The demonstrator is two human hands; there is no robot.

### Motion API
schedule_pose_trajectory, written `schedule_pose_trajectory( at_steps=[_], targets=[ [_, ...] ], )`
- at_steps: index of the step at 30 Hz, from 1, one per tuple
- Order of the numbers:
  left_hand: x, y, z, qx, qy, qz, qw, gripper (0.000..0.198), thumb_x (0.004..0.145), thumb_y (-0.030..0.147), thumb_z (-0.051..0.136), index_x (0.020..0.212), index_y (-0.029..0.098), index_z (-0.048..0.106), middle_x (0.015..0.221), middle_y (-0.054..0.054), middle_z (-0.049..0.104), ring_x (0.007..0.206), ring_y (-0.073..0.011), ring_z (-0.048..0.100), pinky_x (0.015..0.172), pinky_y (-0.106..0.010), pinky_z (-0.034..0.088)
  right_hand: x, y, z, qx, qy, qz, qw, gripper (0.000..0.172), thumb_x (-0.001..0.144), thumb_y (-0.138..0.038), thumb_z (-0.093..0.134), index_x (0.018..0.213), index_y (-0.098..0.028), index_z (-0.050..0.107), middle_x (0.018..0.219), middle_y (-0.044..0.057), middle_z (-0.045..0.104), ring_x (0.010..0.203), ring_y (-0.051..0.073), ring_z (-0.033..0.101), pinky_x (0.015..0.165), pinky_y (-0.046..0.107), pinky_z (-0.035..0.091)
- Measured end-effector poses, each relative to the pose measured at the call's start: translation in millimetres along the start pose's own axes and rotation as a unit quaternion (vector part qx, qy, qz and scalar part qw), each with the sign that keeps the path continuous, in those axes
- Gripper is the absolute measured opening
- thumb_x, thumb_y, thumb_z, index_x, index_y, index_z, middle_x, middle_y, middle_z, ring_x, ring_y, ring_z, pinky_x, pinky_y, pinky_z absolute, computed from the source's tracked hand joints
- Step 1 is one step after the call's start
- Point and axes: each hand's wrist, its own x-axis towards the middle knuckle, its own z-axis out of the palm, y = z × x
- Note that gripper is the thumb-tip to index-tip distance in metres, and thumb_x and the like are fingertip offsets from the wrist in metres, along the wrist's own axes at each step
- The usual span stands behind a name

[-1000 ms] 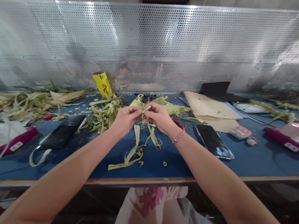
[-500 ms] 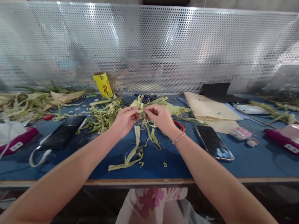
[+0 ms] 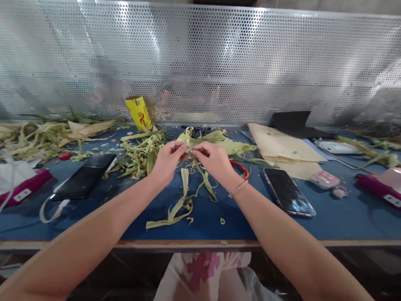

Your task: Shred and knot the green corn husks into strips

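My left hand (image 3: 167, 161) and my right hand (image 3: 212, 159) meet over the blue table (image 3: 341, 217), fingers pinched together on a small knot of pale green husk strips (image 3: 190, 155). Long ends of the husk strips (image 3: 180, 201) trail down from the hands onto the table toward me. A thin bracelet circles my right wrist. A loose heap of green husk (image 3: 140, 153) lies just left of my left hand, and broader husk leaves (image 3: 228, 145) lie behind my right hand.
A black phone (image 3: 287, 192) lies right of my right arm, a dark phone (image 3: 83, 181) to the left, pink boxes (image 3: 15, 190) at both sides. A yellow roll (image 3: 138, 112), brown paper (image 3: 280, 145) and husk piles (image 3: 31, 136) sit before the perforated metal screen (image 3: 210, 64).
The hands have stayed together over the same spot, with the fingers shifting slightly on the husk knot. The hanging strips have barely moved.
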Motion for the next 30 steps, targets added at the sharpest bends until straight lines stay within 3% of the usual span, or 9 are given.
schedule_pose_trajectory(
  at_steps=[14, 23, 27, 30],
  targets=[
    [-2, -4, 3.5, -0.041, 0.025, -0.015, 0.999, 0.012, 0.061, 0.019, 0.064, 0.058, 0.015, 0.053, 0.058, 0.003, 0.05, 0.057, -0.0073, 0.046, 0.058, -0.021, 0.037, 0, 1, 2, -0.099, -0.05, -0.098, 0.989, 0.017, 0.079, -0.014, 0.043, 0.063, -0.018, 0.047, 0.063, 0.0, 0.05, 0.063, 0.012, 0.046, 0.063, 0.023, 0.035],
    [-2, -6, 7.9, -0.032, 0.05, -0.014, 0.998, 0.012, 0.062, 0.015, 0.061, 0.054, 0.014, 0.052, 0.053, 0.003, 0.048, 0.049, -0.0057, 0.038, 0.048, -0.021, 0.029, 8, -6, -1, -0.065, -0.114, -0.057, 0.99, 0.017, 0.075, -0.012, 0.047, 0.06, -0.017, 0.044, 0.059, -0.003, 0.046, 0.059, 0.01, 0.042, 0.06, 0.021, 0.031],
    [-2, -9, 6.1, -0.015, 0.036, -0.011, 0.999, 0.013, 0.063, 0.019, 0.061, 0.056, 0.014, 0.052, 0.053, 0.003, 0.048, 0.048, -0.0056, 0.04, 0.046, -0.02, 0.029, 6, -7, -4, -0.052, -0.136, -0.02, 0.989, 0.015, 0.075, -0.013, 0.048, 0.06, -0.016, 0.046, 0.056, -0.004, 0.045, 0.056, 0.008, 0.04, 0.057, 0.02, 0.029],
    [-1, -8, 4.8, -0.032, -0.003, -0.036, 0.999, 0.017, 0.062, 0.025, 0.066, 0.065, 0.014, 0.053, 0.057, 0.003, 0.051, 0.05, -0.0061, 0.046, 0.048, -0.02, 0.036, 4, -3, -4, -0.047, -0.106, 0.014, 0.993, 0.013, 0.076, -0.015, 0.046, 0.063, -0.016, 0.048, 0.055, -0.004, 0.046, 0.054, 0.008, 0.04, 0.056, 0.02, 0.03]
  ],
)
